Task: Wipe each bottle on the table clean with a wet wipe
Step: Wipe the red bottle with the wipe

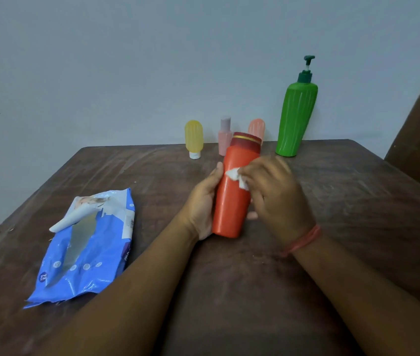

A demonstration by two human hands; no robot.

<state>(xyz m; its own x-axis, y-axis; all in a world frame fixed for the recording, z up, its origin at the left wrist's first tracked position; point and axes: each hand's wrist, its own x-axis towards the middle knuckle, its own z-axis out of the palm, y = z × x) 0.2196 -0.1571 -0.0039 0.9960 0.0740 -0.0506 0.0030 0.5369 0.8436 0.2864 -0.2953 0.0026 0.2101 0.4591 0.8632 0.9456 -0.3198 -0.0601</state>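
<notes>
Above the middle of the table (332, 227), the orange bottle (232, 196) is gripped by the left hand (203, 201); the right hand (275, 194) pinches a wet wipe (237, 177) against it. Behind stand yellow (193, 137), pink (225, 136), peach (257, 127) and green pump (296, 116) bottles; the wipes pack (88, 247) lies left.

bottles (236, 186): 5 | wipe packs (88, 242): 1 | wet wipes (237, 177): 1 | hands (203, 204): 2

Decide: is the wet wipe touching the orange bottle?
Touching. The head view shows the right hand pressing the wet wipe against the orange bottle.
</notes>
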